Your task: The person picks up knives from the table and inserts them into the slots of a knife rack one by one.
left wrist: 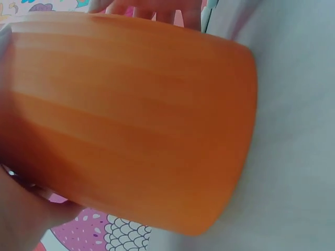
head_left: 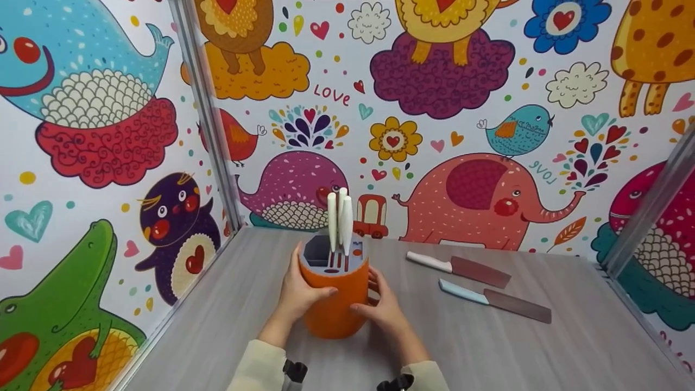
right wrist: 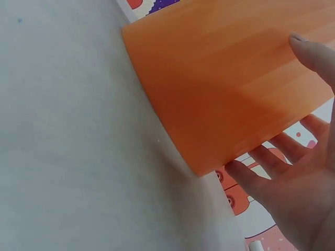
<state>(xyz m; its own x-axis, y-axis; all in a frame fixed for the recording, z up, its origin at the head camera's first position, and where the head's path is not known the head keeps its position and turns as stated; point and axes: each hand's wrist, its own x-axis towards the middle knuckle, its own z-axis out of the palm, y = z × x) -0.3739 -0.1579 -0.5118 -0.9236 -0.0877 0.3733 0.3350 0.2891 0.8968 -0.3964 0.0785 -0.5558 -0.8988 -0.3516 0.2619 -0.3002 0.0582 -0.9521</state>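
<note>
An orange knife block [head_left: 336, 304] with a grey slotted top stands upright on the table, in the middle of the head view. Several white-handled knives [head_left: 340, 222] stick up from its slots, their blades mostly hidden inside. My left hand [head_left: 298, 290] grips the block from the left, thumb across its front and fingers round the far side, partly hidden. On the other side is my right hand [head_left: 385, 304], its loosely extended fingertips right at the block's side. The right thumb [right wrist: 314, 55] overlaps the front of the block in the right wrist view.
To the right on the grey wood-look table [head_left: 478, 347] lie a white-handled cleaver [head_left: 461, 269] and a light-blue-handled cleaver [head_left: 494, 300], both with brownish blades. Cartoon-printed walls [head_left: 347, 130] with metal corner strips enclose the table at the back and sides.
</note>
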